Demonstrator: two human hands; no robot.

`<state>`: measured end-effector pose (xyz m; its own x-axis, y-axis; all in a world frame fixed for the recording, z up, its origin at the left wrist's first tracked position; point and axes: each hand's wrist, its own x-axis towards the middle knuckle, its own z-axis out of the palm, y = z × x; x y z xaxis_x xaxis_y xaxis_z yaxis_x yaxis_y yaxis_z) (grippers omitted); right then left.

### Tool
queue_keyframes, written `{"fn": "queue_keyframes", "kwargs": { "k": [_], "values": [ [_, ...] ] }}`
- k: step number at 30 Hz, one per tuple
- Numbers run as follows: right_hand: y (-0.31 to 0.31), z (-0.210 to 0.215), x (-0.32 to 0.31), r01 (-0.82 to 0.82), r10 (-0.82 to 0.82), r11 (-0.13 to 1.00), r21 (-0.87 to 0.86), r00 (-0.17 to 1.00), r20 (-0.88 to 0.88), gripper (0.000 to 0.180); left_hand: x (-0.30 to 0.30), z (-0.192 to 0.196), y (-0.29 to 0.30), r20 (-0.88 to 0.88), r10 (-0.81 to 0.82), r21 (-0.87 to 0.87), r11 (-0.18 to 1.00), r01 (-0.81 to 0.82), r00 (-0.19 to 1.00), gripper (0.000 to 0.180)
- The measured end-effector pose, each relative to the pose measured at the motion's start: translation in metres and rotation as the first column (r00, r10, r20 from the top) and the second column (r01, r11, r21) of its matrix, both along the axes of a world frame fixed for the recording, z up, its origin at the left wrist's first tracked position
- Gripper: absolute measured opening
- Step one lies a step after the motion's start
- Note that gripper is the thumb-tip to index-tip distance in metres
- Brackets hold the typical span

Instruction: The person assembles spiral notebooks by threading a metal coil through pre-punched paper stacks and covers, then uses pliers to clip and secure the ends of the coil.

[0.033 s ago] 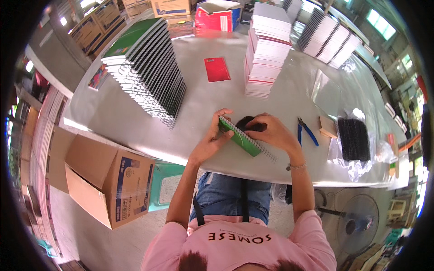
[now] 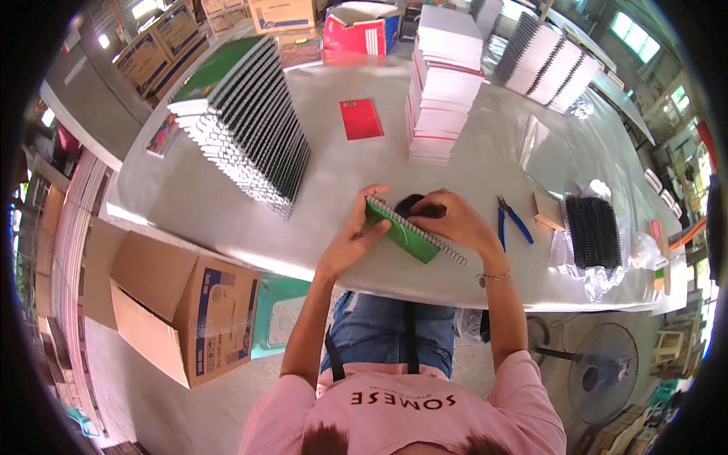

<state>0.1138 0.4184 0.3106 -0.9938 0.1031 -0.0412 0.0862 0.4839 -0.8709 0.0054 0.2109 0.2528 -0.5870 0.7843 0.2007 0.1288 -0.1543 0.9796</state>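
At the far left, an open cardboard box (image 2: pixel 178 318) stands on the floor below the counter (image 2: pixel 341 189) edge, within reach of the seated person. On the counter's left part a long leaning row of spiral-bound notebooks (image 2: pixel 243 129) rests spine-up, apparently stacked so each can be taken or added one at a time.

The left hand (image 2: pixel 356 235) lies with fingers together, clamped on the near end of a green notebook (image 2: pixel 398 231), seemingly to steady it. The notebook sits at the counter's front edge, right before the person, tilted so its wire spiral (image 2: pixel 425 231) faces up and away. The right hand (image 2: pixel 451 216) is closed over the spiral edge of the same notebook, fingers curled down onto it; something dark lies beneath, too hidden to identify.

Farther back a single red booklet (image 2: pixel 362 119) lies flat, and a tall stack of white pages (image 2: pixel 440 98) stands beside it. Right of the hands, blue-handled pliers (image 2: pixel 512 221) lie near, probably for the wire ends. A bundle of black spiral coils (image 2: pixel 591 231) rests on clear plastic at the right.

The counter is pale grey and glossy. The room looks like a workshop, with more cartons behind, windows at upper right and a floor fan (image 2: pixel 599 371) below.
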Motion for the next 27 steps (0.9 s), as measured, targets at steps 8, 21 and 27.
{"fn": "queue_keyframes", "kwargs": {
  "k": [8,21,27],
  "values": [
    [0.002,-0.009,-0.002,0.147,-0.147,0.989,0.016,0.982,0.115,0.047,0.004,-0.002,0.003,-0.011,0.046,0.021,0.999,-0.046,0.999,0.047],
    [0.056,-0.069,0.106,0.704,-0.766,0.348,0.619,0.594,-0.244,0.062,0.038,-0.001,0.01,0.112,0.335,0.026,0.94,-0.34,0.935,0.027],
    [-0.004,-0.019,0.093,0.798,-0.68,0.577,0.171,0.586,-0.439,0.056,0.034,-0.001,0.006,-0.049,0.395,0.024,0.919,-0.394,0.917,0.021]
  ]
}}
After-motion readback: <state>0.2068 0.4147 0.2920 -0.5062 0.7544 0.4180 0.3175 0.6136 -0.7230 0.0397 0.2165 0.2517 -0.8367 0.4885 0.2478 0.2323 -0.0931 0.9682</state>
